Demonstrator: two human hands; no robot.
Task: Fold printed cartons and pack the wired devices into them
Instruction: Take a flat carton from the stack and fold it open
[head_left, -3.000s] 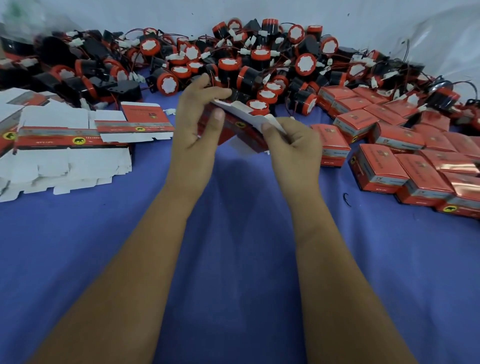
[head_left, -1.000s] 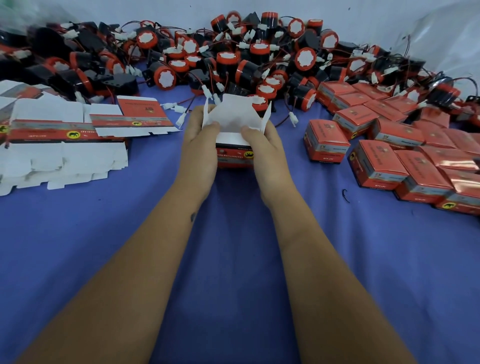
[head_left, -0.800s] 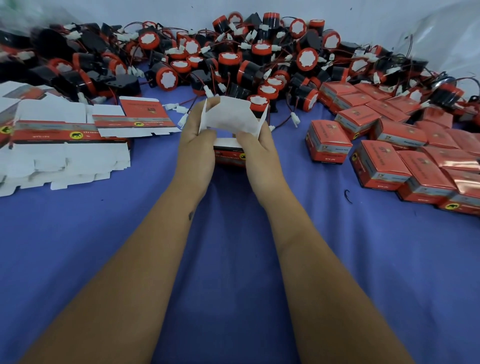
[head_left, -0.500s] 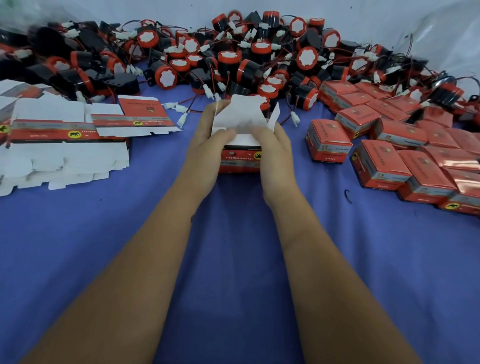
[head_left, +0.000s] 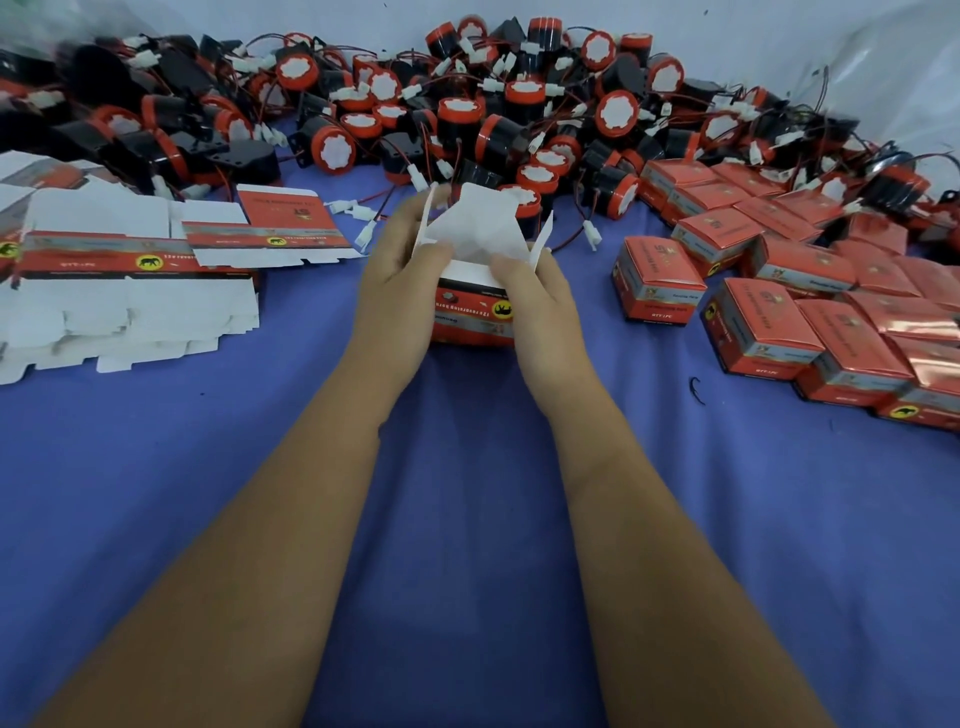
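Observation:
A red printed carton (head_left: 474, 318) stands upright on the blue cloth at centre, its white top flaps open and raised. My left hand (head_left: 399, 291) grips its left side, thumb on the near flap. My right hand (head_left: 540, 296) holds its right side, thumb pressing the near white flap inward. What is inside the carton is hidden. A big heap of black and red wired devices (head_left: 467, 119) with white connectors lies just behind the carton.
Flat unfolded cartons (head_left: 130, 280) are stacked at the left. Several closed red cartons (head_left: 779, 291) crowd the right side. A white wall (head_left: 363, 18) backs the heap. Bare blue cloth (head_left: 467, 519) spreads between my forearms and toward me.
Three seconds ago the carton was held tilted in the air between both hands. It now stands on the cloth, opened into a box shape, with both thumbs on its near flap.

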